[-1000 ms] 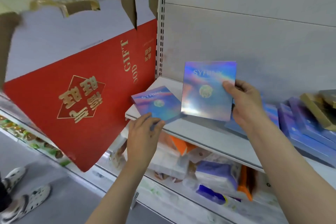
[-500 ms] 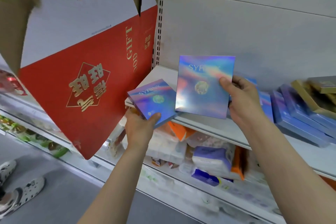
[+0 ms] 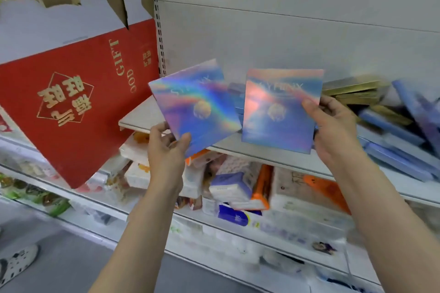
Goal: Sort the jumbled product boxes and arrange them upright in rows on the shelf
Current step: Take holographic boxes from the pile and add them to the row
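I hold two flat holographic square boxes in front of the white shelf (image 3: 269,153). My left hand (image 3: 166,147) grips the lower corner of the left holographic box (image 3: 194,107), which is tilted clockwise and lifted off the shelf. My right hand (image 3: 333,131) grips the right edge of the right holographic box (image 3: 278,112), which stands nearly upright, its lower edge near the shelf's front. Behind my right hand lies a jumbled pile of blue boxes (image 3: 400,140) and gold boxes (image 3: 354,90), flat and leaning.
A big red and white gift carton (image 3: 71,107) leans at the shelf's left end. Lower shelves hold white, purple and orange packages (image 3: 238,188). A grey back panel (image 3: 285,31) closes the shelf behind. A patterned shoe (image 3: 16,264) stands on the floor at lower left.
My left hand has lifted its holographic box off the shelf and raised its face toward me. The right box has shifted right, away from the left one. The camera has swung.
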The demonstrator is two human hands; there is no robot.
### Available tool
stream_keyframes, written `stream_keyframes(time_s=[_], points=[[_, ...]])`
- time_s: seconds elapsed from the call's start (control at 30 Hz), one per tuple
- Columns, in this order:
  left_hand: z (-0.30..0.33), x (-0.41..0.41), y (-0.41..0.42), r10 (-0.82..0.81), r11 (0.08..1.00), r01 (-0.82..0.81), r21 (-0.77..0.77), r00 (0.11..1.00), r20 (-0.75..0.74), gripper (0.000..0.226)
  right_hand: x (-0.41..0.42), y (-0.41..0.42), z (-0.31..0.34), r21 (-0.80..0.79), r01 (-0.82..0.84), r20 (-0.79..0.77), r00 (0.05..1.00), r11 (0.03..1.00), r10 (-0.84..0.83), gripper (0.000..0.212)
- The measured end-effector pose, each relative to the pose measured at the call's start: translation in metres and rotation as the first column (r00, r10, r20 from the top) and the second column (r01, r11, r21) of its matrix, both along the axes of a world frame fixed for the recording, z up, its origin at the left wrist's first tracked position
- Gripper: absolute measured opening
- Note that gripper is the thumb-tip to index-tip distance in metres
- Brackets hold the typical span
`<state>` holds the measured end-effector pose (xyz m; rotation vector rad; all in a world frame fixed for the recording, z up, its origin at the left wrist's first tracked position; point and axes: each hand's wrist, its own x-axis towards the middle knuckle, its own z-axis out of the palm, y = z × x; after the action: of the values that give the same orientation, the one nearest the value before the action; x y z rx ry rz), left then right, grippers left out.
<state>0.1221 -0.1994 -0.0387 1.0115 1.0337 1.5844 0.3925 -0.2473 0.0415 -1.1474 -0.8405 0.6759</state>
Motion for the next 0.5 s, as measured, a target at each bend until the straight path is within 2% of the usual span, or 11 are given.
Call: stream_keyframes(time_s=[0.13,0.27,0.43,0.5], points=[[0.016,0.076,-0.055,-0.129,0.989,0.127,0.07,0.992,0.017,0.033,0.079,-0.074,0.001,0.071,0.064,0.04,0.997,0.995,-0.067,0.008],[0.022,0.162,-0.106,-0.239,0.967,0.236,0.099,0.971,0.016,0.034,0.152,-0.149,-0.007,0.071,0.176,0.081,0.98,0.982,-0.181,0.01],[0.025,0.266,-0.154,-0.35,0.931,0.345,0.117,0.936,0.032,0.027,0.225,-0.231,-0.018,0.028,0.314,0.014,0.949,0.949,-0.315,0.033],[0.026,0.303,-0.169,-0.384,0.917,0.376,0.133,0.923,0.037,0.026,0.252,-0.256,-0.02,0.014,0.365,0.015,0.931,0.931,-0.365,0.032]])
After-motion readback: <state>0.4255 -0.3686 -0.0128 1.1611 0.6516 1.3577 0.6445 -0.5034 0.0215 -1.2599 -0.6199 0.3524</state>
